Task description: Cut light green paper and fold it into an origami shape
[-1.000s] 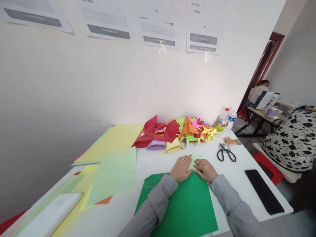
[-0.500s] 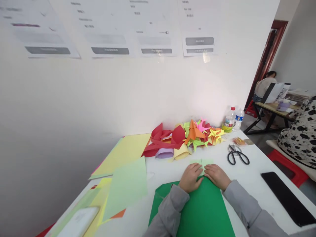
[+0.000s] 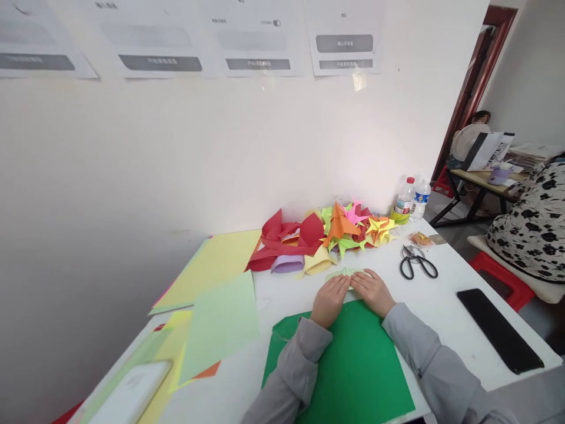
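A small piece of light green paper [image 3: 334, 275] with a crease down its middle lies beyond the top edge of the dark green sheet [image 3: 355, 365]. My left hand [image 3: 330, 299] holds its near side, fingertips pressed together on it. From the other side, my right hand [image 3: 374, 293] grips the same paper, its fingertips nearly meeting those of the left. My fingers cover much of the paper's near edge. Scissors [image 3: 417, 262] with black handles rest to the right of my right hand.
Folded paper shapes [image 3: 339, 229] in several colours are heaped against the wall. Coloured sheets [image 3: 225, 321] and a white phone [image 3: 130, 391] lie left. A black phone [image 3: 498, 330] lies right; two bottles [image 3: 404, 200] stand behind. A person in a patterned garment [image 3: 534, 229] sits nearby.
The camera view has tipped downward. Both hands have moved slightly farther over the light green paper, and its near part now looks lifted under my fingers.
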Tool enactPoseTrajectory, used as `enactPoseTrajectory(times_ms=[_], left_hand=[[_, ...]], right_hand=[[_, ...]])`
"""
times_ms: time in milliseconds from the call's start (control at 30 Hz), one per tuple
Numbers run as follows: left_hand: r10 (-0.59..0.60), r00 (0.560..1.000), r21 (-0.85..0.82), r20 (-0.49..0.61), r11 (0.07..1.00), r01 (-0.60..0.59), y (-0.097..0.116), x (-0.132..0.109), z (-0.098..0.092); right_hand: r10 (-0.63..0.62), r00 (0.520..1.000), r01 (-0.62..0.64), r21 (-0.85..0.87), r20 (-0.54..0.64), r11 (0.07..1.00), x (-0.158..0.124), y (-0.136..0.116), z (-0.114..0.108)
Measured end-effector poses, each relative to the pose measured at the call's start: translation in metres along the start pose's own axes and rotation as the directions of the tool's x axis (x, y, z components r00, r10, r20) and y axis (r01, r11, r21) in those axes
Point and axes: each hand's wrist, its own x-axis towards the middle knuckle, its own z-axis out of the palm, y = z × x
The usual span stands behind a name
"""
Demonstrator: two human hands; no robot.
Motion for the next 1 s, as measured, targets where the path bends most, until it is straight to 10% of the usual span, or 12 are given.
enactPoseTrajectory(times_ms=[1000], left_hand=[[-0.078,0.993,-0.007,-0.085,0.997,0.078,-0.004,-0.001,-0.009]], right_hand=[[0.06,0.992,-0.059,0.017,-0.109,0.998,-0.006,0.006,-0.019]])
